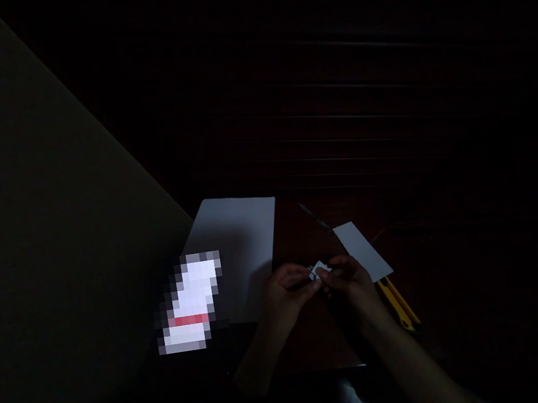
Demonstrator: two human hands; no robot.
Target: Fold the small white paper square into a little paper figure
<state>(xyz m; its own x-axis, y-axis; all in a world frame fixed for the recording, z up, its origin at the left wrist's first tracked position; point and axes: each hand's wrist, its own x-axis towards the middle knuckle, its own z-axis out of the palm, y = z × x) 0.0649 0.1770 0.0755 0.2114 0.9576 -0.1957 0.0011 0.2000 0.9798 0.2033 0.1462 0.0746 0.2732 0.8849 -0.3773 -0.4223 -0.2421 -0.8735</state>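
Between my two hands is a small piece of folded white paper (319, 269) with dark marks on it, held above the dark red-brown table. My left hand (285, 290) pinches its left side with thumb and fingers. From the right, my right hand (350, 278) grips the other side, its thumb lying over the paper's front. The fingertips cover part of the paper, and dim light hides the finer folds.
A large white sheet (238, 233) lies to the left, with a bright, pixelated screen-like rectangle (190, 301) near it. On the right are a white paper strip (363, 250), a pen (315, 215) and a yellow-handled tool (399, 303) partly under the strip. The table's front edge (324, 369) is near me.
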